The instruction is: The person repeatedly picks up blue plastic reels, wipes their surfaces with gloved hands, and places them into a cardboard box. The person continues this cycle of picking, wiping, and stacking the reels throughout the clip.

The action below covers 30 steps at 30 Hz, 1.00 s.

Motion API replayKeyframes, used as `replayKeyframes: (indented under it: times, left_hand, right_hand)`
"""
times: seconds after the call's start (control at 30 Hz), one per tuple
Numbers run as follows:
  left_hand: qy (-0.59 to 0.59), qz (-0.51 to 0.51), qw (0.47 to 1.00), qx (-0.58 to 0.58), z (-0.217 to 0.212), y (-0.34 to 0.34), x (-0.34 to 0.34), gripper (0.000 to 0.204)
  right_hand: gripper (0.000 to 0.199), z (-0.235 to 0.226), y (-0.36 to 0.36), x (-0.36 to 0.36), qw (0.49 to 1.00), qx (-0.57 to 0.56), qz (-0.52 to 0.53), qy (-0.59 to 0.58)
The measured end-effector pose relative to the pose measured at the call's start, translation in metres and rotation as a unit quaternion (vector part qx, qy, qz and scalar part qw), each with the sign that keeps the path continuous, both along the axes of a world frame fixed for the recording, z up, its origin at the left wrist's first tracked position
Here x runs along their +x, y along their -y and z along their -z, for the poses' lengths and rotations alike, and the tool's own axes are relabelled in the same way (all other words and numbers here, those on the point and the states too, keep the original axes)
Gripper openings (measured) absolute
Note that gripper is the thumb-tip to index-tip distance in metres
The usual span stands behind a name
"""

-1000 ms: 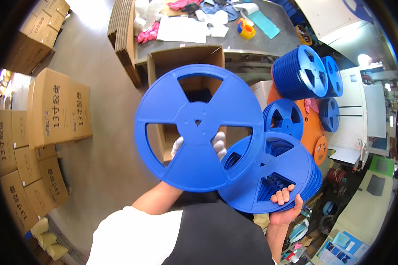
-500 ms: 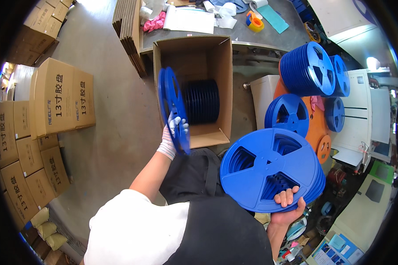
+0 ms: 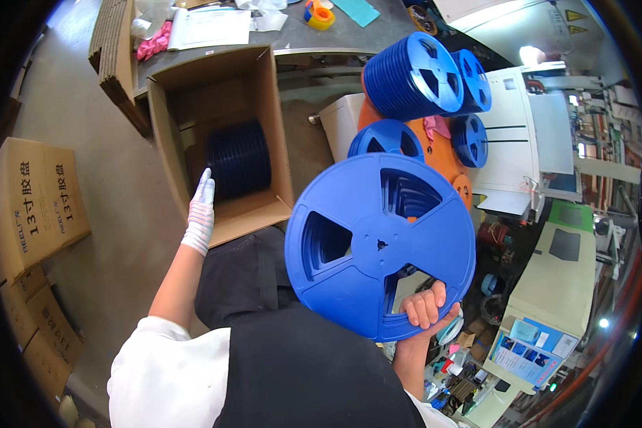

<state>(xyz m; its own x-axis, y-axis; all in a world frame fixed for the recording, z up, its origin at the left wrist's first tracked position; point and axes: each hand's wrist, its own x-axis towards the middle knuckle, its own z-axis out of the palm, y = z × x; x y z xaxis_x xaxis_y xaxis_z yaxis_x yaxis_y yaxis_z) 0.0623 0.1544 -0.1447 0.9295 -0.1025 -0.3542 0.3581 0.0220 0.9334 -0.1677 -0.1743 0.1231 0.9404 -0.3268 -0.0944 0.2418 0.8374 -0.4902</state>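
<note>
A stack of blue reels (image 3: 360,250) stands on edge in front of the person's black apron, right of centre, its foremost disc facing up toward the camera. The right hand (image 3: 426,307), bare, grips it at the lower right – fingers hooked through a window of the reel, thumb outside the rim. The left hand (image 3: 202,207), in a pale striped glove, is loose, its fingers straight and pointing away from the body, over the near left side of an open carton (image 3: 278,135). Inside that carton a row of dark reels (image 3: 239,160) stands on edge, near the fingertips; whether the glove touches the carton wall, I cannot tell.

Just beyond the held stack, a partly hidden stack of reels (image 3: 381,135) sits by an orange surface (image 3: 444,158). A tall blue stack (image 3: 396,78), a pink cloth (image 3: 436,129) and an orange disc (image 3: 462,189) are also there.

Behind the carton runs a grey bench (image 3: 342,34) with white papers (image 3: 214,28), tape rolls (image 3: 319,16) and a teal sheet (image 3: 357,10) – flattened cardboard (image 3: 115,71) leans at its left end. Closed cartons (image 3: 39,207) stand on the floor at far left.
</note>
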Motion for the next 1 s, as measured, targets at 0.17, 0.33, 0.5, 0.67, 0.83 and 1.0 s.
replayKeyframes:
  times: [0.17,0.33,0.5,0.67,0.83,1.0]
  left_hand:
    - [0.226,0.083,0.966,0.096,-0.084,0.048,-0.003,0.047]
    - [0.438,0.233,0.812,0.309,-0.183,0.097,-0.019,0.065]
    - [0.443,0.410,0.796,0.045,-0.242,0.131,-0.050,0.062]
    - [0.378,0.284,0.840,0.265,-0.216,0.127,-0.036,0.055]
    - [0.478,0.379,0.791,0.034,-0.217,0.147,-0.067,0.059]
    - [0.367,0.302,0.869,0.140,-0.193,0.166,-0.032,0.060]
  right_hand:
    - [0.031,0.006,0.002,0.002,0.993,0.007,-0.027,0.119]
    - [0.032,0.007,-0.006,0.004,0.982,0.022,-0.092,0.164]
    - [0.035,0.005,-0.021,-0.003,0.988,0.042,-0.086,0.122]
    - [0.035,0.007,-0.025,-0.010,0.990,0.025,-0.078,0.113]
    - [0.034,0.010,-0.024,-0.010,0.990,0.039,-0.081,0.112]
    - [0.033,0.011,-0.029,-0.006,0.995,0.041,-0.049,0.071]
